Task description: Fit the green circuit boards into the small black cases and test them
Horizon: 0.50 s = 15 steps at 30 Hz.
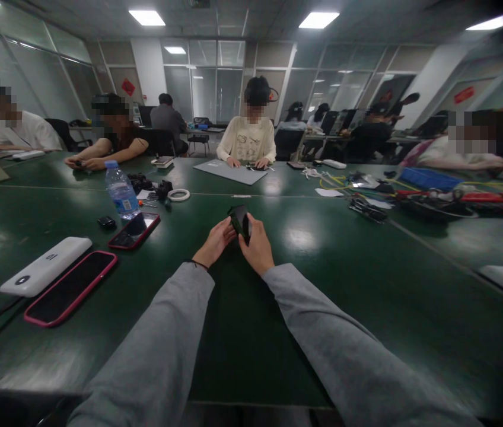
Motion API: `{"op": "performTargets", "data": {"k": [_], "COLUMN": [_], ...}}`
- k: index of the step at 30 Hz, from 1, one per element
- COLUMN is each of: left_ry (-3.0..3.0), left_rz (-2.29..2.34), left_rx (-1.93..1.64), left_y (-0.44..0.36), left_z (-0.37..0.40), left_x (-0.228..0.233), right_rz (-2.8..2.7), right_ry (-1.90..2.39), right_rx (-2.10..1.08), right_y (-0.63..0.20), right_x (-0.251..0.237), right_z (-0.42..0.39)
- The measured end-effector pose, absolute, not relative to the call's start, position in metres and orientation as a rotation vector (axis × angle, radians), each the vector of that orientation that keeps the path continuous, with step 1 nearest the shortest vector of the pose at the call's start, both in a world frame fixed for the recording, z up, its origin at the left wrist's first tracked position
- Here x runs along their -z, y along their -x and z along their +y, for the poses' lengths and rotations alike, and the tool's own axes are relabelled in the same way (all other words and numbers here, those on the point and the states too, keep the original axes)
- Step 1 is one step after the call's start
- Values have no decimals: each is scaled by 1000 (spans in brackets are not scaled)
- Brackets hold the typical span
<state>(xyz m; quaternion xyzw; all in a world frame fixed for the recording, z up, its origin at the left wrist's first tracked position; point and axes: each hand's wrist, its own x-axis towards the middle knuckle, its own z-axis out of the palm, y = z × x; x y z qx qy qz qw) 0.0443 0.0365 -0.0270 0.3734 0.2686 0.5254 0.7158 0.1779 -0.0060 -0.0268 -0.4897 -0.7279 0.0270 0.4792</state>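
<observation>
Both hands, left hand (pixel 216 240) and right hand (pixel 258 248), clamp a small black device (pixel 239 222) above the table (pixel 322 284), steadying it; a water bottle (pixel 121 191) stands left of it.

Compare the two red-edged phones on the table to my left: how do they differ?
The nearer phone looks larger in view and lies beside the white power bank, with a pinkish-red rim. The farther phone looks smaller, sits next to the water bottle, and has a darker red rim; its screen reflects the bottle. Both lie flat on the green table, screens dark and face up, untouched; the left hand and right hand hold a small dark object.
</observation>
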Motion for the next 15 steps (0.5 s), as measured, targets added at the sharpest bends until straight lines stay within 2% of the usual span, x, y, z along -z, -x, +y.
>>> {"op": "performTargets", "data": {"k": [4, 15], "left_ry": [-781, -702], "left_rz": [666, 670], "left_rx": [-1149, -1178], "left_y": [-50, -50], "left_z": [39, 38], "left_x": [29, 29], "right_rz": [-1880, -1899], "right_ry": [1249, 1223], "right_rx": [9, -48], "right_y": [-173, -175], "right_x": [23, 29], "right_z": [-10, -9]}}
